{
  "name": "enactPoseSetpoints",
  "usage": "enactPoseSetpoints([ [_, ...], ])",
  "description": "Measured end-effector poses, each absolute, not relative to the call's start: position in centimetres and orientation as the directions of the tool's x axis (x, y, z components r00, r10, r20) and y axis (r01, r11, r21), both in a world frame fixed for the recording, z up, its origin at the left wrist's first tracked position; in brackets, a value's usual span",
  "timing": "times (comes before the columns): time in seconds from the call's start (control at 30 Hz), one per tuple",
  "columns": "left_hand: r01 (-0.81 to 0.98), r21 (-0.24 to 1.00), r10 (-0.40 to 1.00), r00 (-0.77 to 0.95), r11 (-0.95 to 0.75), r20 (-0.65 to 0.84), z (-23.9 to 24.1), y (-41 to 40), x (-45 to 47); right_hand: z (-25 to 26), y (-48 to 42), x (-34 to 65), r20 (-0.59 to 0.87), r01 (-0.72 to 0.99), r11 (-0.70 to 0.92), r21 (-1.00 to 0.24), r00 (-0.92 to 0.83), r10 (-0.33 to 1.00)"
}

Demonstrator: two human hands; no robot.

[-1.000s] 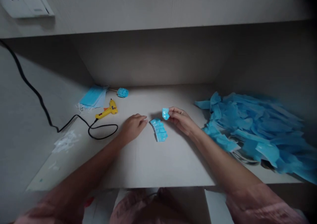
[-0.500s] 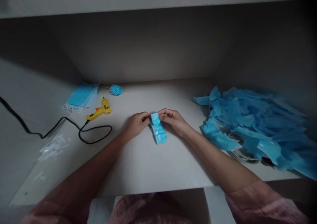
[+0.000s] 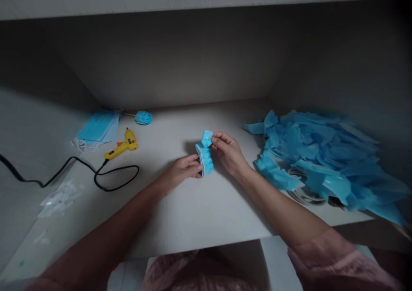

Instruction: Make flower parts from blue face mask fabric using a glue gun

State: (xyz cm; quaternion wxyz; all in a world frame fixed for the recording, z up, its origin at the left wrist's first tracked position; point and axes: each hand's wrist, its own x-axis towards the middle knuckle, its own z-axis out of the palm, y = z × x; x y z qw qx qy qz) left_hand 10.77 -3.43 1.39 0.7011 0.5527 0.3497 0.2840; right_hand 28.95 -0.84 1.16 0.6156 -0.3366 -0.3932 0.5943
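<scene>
To the right of the yellow plastic glue gun [image 3: 122, 145], a pleated strip of light-blue fabric [image 3: 206, 159] is gripped at its pale edge by the left hand [image 3: 182, 171]. A small folded light-blue fabric piece [image 3: 207, 137] is pinched by the right hand [image 3: 230, 152] against the strip's end; whether they are joined cannot be told. Alignment could be lost if the strip is tilted, and pleats crushed by overtight fingers. The glue gun could be dragged if its black cable [image 3: 112, 190] is snagged by the left forearm [image 3: 141, 209].
</scene>
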Motion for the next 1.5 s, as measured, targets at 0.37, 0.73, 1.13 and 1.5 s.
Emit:
enactPoseSetpoints([
  [0.37,0.009,0.973,0.822,0.533,0.232,-0.201,1.7,-4.0,11.7,2.3,-1.5,28.7,0.099,-0.455,0.088,-0.886,0.0,0.995],
  [0.73,-0.307,0.933,0.933,0.353,0.189,-0.073,1.4,-2.6,10.4,4.1,-2.9,30.2,0.182,-0.092,0.16,-0.983,-0.343,0.922],
  [1.13,-0.243,0.959,0.941,0.334,0.146,-0.059,1.4,-3.0,10.8,3.3,-3.9,29.1,0.296,0.412,0.454,-0.79,-0.393,0.871],
  [1.5,-0.233,0.964,0.941,0.336,0.13,-0.046,1.9,-3.6,11.3,2.9,-3.7,28.7,0.374,0.516,0.512,-0.686,-0.353,0.858],
])
